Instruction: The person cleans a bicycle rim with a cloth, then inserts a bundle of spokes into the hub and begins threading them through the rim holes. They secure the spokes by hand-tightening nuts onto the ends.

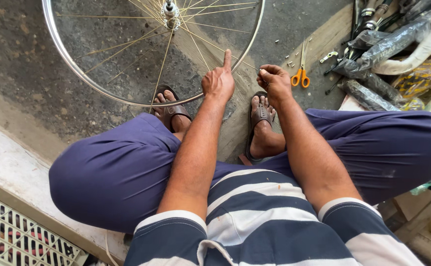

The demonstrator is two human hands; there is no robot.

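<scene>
Knees in dark blue trousers spread wide near the camera, and two bare arms reach out between them. Below the knees, two feet in brown sandals sit flat on the grey concrete floor.

Past the feet, the left hand rests at the rim of the big round silver bicycle wheel. Most of its fingers are curled in, and one finger points straight up along a thin gold spoke. I cannot tell if the curled fingers are holding the rim or only leaning on it. The right hand is just beside it, with its grip pinched tight on something very small at the end of a spoke. The small thing is too tiny to name.

The wheel stands on its edge between the two sandals, so it could tip or roll if the left hand lets go. The pinched bit could slip out and fall. It would be hard to find on the rough floor. The thin spokes could poke or pinch the pointing finger if the wheel turns. The rim could also bump bare toes.

Farther off, the orange-handled scissors lie on the floor near some little loose metal bits. A moving foot could kick them away. A pile of bicycle parts wrapped in clear plastic lies beyond.
</scene>
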